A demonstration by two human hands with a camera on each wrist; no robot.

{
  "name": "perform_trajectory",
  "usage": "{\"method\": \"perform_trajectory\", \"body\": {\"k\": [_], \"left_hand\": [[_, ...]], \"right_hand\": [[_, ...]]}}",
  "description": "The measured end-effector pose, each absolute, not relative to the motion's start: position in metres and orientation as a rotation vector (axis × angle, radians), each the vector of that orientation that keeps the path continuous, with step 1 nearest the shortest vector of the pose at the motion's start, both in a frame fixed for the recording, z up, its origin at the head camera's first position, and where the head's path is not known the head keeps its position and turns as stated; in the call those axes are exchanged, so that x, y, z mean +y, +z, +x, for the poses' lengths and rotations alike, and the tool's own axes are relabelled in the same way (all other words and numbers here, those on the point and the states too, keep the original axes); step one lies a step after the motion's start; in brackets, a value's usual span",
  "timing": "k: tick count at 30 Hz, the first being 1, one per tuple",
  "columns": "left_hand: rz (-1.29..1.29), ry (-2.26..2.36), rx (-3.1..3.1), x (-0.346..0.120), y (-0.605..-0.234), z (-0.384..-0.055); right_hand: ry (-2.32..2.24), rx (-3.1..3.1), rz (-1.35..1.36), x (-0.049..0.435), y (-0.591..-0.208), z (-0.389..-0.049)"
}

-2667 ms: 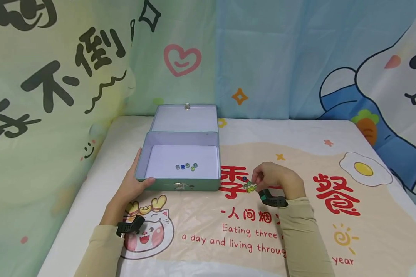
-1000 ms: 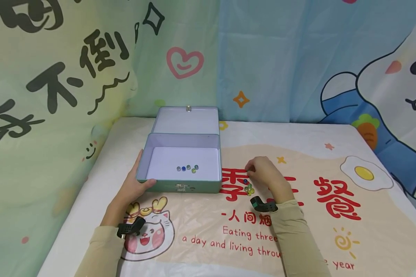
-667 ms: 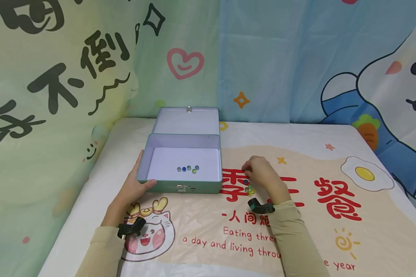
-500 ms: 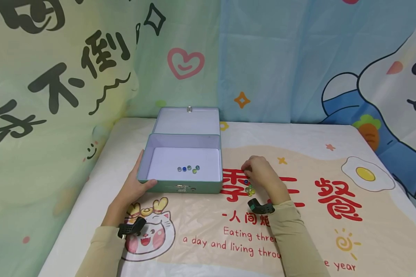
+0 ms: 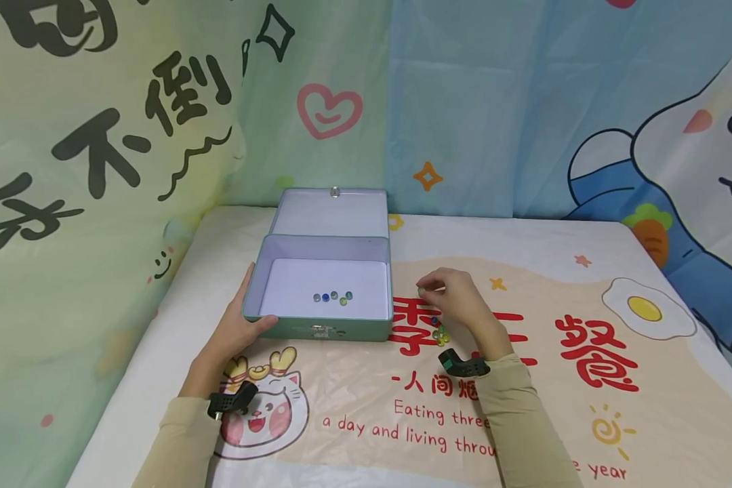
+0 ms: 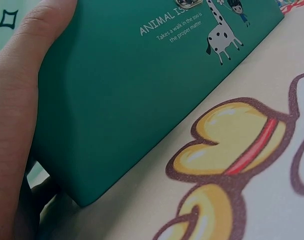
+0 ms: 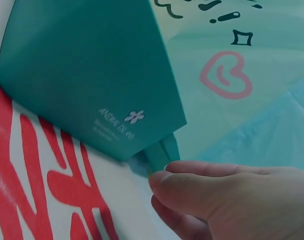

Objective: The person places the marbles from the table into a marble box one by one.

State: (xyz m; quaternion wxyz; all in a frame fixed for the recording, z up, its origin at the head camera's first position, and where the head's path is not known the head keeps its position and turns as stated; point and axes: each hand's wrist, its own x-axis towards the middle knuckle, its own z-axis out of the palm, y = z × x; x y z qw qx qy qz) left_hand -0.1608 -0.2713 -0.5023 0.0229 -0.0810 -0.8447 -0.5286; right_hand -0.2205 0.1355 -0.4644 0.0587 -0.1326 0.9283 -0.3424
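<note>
A green tin box stands with its lid tipped back. Its pale floor bears several glass marbles, one of them deep blue. My left hand grips the box's front left corner, thumb along the front wall and fingers on the left side; the left wrist view shows this thumb over the green wall. To the right of the box, my right hand pinches a small marble between thumb and fingertips, mostly hidden by them. Just below that hand lie yellow-green marbles and a dark blue marble.
A printed cloth with red characters covers the table. Behind the table hangs a patterned curtain. Both wrists wear black bands, the right band close to the loose marbles.
From the loose marbles my right hand has moved left and slightly up, towards the box's right side, and a marble now shows at its fingertips. The left hand keeps its grip on the box.
</note>
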Motion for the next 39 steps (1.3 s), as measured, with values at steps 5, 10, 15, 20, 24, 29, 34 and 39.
{"method": "perform_trajectory", "body": {"k": [5, 10, 15, 20, 24, 29, 34, 39], "left_hand": [[-0.255, -1.644, -2.611, -0.272, -0.502, -0.161], [-0.252, -1.637, -2.614, -0.272, -0.501, -0.161], [-0.259, -1.652, -2.604, -0.272, -0.501, -0.161], [-0.281, -1.672, -2.59, -0.271, -0.501, -0.162], [-0.297, -1.679, -2.587, -0.27, -0.498, -0.164], [-0.314, -1.685, -2.586, -0.269, -0.496, -0.165], [-0.308, -1.681, -2.582, -0.27, -0.499, -0.164], [-0.291, -1.65, -2.598, -0.273, -0.502, -0.161]], "right_hand": [[-1.1, 2.824, -0.42, 0.132, -0.458, -0.219], [-1.145, 2.849, -0.477, 0.128, -0.448, -0.215], [-1.229, 2.842, -0.543, 0.122, -0.436, -0.209], [-1.285, 2.84, -0.594, 0.117, -0.426, -0.206], [-1.284, 2.854, -0.604, 0.111, -0.418, -0.202], [-1.287, 2.836, -0.652, 0.09, -0.411, -0.2], [-1.091, 2.869, -0.812, 0.061, -0.409, -0.21], [-0.745, 2.907, -0.923, 0.03, -0.408, -0.227]]}}
